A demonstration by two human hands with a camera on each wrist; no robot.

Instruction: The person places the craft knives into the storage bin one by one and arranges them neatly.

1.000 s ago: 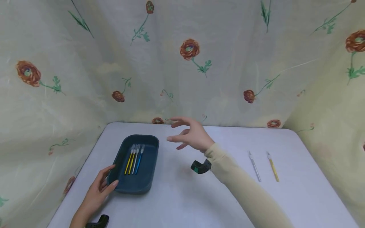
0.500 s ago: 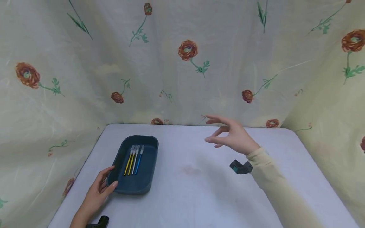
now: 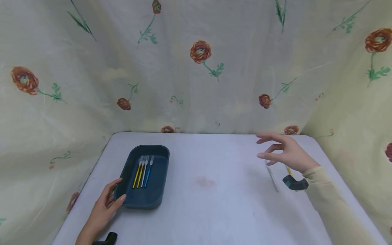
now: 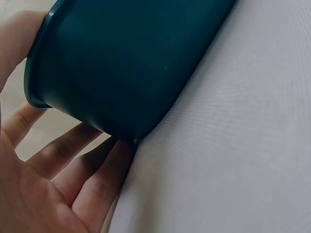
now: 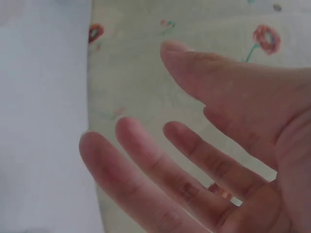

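Observation:
My left hand (image 3: 102, 207) holds the near left corner of a dark teal tray (image 3: 153, 195), thumb at the rim and fingers against the outer wall (image 4: 97, 73). In the tray lie several slim pen-like tools with clear caps, yellow, silver and a blue one (image 3: 148, 175); their exact kind is too small to tell. Over the right side of the table hovers my right hand (image 3: 286, 153), fingers spread and bent, holding nothing. Below it is a silver capped tool (image 3: 273, 179). A yellow one (image 3: 289, 170) is mostly hidden behind the hand and the wrist camera.
The white table (image 3: 208, 211) has a faint pinkish mark near its middle. A flowered curtain (image 3: 232, 95) hangs behind it and along both sides. A black camera (image 3: 295, 183) sits on the right wrist, above a pale sleeve (image 3: 333, 204).
My right hand has moved right, from beside the tray to above the two tools on the table's right side. The left hand and tray have stayed in place.

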